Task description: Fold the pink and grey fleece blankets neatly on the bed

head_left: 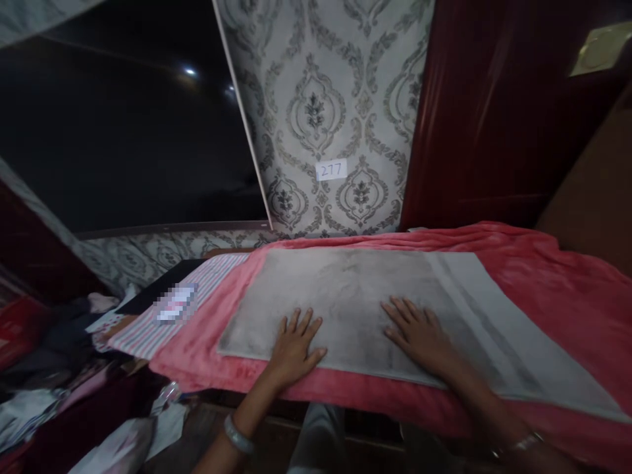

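A grey mat-like cloth [340, 283] lies flat and spread out, with a paler band along its right side. My left hand [295, 349] rests palm down on its near edge, left of the middle, fingers spread. Farther right, my right hand [419, 332] also lies flat on the cloth with its fingers apart. Neither hand grips anything. Beneath the grey cloth is a pink-red plush blanket [523, 276], which shows on all sides of it.
Left of the cloth, a blurred-out item [175, 303] sits on striped fabric [217, 273]. A large television [128, 125] stands behind. Clothes and papers [118, 447] are heaped at the lower left. A paper marked 277 [331, 169] is on the patterned wall.
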